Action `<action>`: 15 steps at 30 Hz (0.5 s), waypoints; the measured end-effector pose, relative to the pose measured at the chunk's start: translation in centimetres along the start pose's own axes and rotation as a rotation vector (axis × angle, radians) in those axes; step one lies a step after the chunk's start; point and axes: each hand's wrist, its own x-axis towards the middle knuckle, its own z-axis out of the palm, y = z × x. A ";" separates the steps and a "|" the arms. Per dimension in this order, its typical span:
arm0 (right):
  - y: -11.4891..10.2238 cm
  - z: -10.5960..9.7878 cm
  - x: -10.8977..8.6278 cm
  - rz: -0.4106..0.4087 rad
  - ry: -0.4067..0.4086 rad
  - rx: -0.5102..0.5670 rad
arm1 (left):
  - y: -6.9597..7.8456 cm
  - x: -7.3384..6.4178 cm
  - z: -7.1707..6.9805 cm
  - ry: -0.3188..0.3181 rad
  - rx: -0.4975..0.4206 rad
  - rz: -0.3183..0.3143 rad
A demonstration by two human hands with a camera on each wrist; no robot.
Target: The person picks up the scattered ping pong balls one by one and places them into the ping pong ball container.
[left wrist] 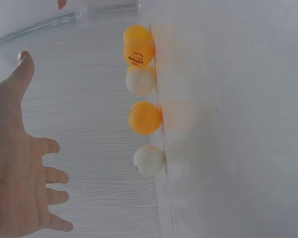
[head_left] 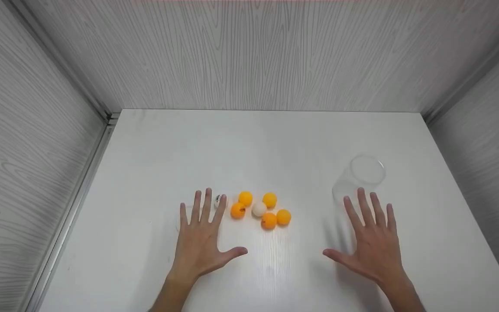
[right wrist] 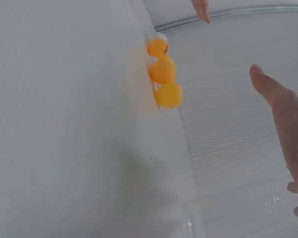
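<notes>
Fingers spread and straight, my left hand (head_left: 198,242) hovers over the near left part of the white table with nothing in it. My right hand (head_left: 375,247) is held the same way on the right, also holding nothing. Between them lies a loose group of table tennis balls: several orange balls (head_left: 268,221) and a white ball (head_left: 259,209). Another white ball (left wrist: 149,160) with a dark print is partly hidden behind my left index finger in the head view. A tall clear cylinder (right wrist: 233,210) stands beyond my right fingertips, its round rim (head_left: 383,167) facing up.
The white table (head_left: 249,147) meets a grey wood-grain back panel (head_left: 258,56). Similar side panels rise at left (head_left: 28,156) and right (head_left: 492,130). A faint transparent outline (head_left: 178,222) shows beside my left fingers.
</notes>
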 end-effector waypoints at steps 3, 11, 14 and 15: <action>0.3 0.0 0.2 -0.001 0.009 0.004 | -0.1 0.2 0.0 0.001 -0.004 0.004; 1.6 -0.1 1.3 -0.034 0.039 -0.011 | 0.2 1.5 -0.2 0.001 -0.013 0.025; 2.2 -0.2 1.9 -0.046 0.031 -0.027 | 0.4 2.2 -0.3 -0.001 -0.015 0.038; 2.4 -0.2 2.1 -0.047 0.026 -0.030 | 0.5 2.4 -0.3 -0.002 -0.020 0.043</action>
